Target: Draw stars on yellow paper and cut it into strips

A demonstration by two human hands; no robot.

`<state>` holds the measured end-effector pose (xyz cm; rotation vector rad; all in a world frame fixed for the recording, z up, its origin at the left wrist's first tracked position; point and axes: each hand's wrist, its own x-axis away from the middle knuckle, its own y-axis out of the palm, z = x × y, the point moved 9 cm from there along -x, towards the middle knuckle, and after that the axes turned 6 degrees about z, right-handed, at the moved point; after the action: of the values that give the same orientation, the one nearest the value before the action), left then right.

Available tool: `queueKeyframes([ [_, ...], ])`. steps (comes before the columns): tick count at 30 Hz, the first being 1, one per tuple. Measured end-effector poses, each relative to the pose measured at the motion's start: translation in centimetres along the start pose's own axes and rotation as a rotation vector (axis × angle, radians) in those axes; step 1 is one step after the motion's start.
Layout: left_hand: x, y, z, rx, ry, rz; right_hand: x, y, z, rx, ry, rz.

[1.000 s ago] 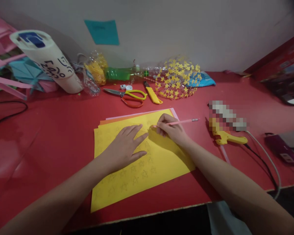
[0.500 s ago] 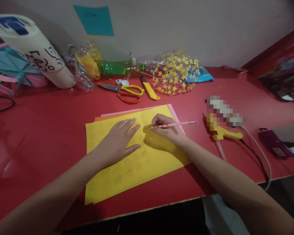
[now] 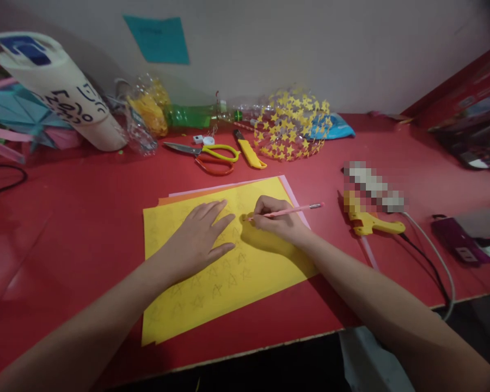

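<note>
Yellow paper [image 3: 269,272] lies on the red table, on top of orange and pink sheets that peek out at its far edge. Rows of small pencilled stars cover its left and middle part. My left hand [image 3: 198,237] rests flat on the paper with its fingers spread, hiding some of the stars. In my right hand [image 3: 280,220] is a pink pencil [image 3: 298,209], its tip at the paper just right of my left fingertips and its eraser end pointing right. The fingers of my right hand are closed around the pencil.
Beyond the paper lie scissors [image 3: 216,155], a yellow box cutter [image 3: 250,151] and a clear dome with yellow stars [image 3: 292,125]. A white tumbler [image 3: 73,92] stands at the left. To the right are a yellow glue gun [image 3: 369,222], a power strip [image 3: 371,185] and cords.
The pencil has tilted slightly, its eraser end shifting a little left, and my right hand has moved slightly. My left hand stays on the paper. The whole view has shifted a little.
</note>
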<state>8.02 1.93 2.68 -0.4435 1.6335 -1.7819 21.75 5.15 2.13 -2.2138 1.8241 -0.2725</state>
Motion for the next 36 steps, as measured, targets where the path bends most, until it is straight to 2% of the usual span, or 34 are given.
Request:
queueKeyframes([
  [17, 0.0, 0.1, -0.2, 0.012, -0.017, -0.014, -0.1, -0.4, 0.6, -0.048, 0.034, 0.098],
  [36, 0.0, 0.2, 0.0, 0.02, -0.029, -0.033, -0.3, -0.9, 0.1, 0.059, -0.028, 0.107],
])
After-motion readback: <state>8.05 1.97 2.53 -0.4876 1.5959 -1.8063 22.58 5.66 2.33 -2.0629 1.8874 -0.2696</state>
